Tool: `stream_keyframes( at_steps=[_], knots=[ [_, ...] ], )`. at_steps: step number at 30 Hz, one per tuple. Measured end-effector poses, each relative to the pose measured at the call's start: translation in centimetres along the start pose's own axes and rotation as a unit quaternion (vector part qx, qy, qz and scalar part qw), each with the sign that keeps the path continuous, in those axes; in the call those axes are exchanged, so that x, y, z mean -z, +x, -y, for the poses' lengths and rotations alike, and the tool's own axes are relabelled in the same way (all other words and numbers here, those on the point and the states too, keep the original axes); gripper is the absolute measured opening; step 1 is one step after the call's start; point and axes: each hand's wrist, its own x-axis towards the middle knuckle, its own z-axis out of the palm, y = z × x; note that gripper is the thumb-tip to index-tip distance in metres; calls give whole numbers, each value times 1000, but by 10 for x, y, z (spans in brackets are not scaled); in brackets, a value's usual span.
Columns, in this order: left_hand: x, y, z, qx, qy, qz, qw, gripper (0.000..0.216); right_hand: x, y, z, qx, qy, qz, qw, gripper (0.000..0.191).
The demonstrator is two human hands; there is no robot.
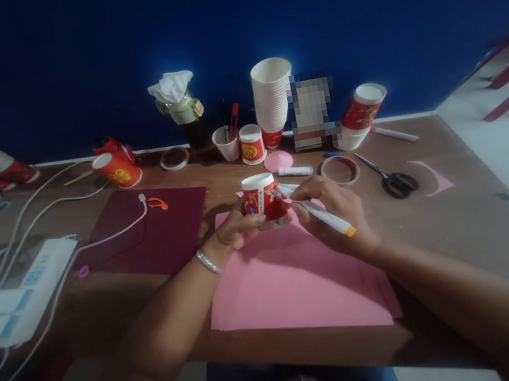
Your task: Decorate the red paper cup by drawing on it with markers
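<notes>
My left hand [240, 226] is closed around a red printed paper cup [256, 198], held upside down above a sheet of pink paper [295, 282]. In my right hand [336, 205] is a white marker pen [328, 217] with an orange end, its other end pointing at the cup's right side. Whether the tip touches the cup I cannot tell. Just behind the hands lie a white marker cap or pen [295, 171] and a pink paper disc [278, 160].
Scissors [395, 182] and a tape roll [339, 170] lie to the right. A stack of paper cups [274, 98], a small cup [252, 145] and a tissue-topped jar [184, 111] stand along the wall. Dark red paper [154, 234], white cables and a power strip [30, 289] occupy the left.
</notes>
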Motion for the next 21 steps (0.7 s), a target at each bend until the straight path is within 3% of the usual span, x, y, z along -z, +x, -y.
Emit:
stream_keyframes(
  at_steps=[21],
  knots=[
    [4,1,1,-13,-22,9,1000,50,4,-1,3,4,18,26,999,5]
  ],
)
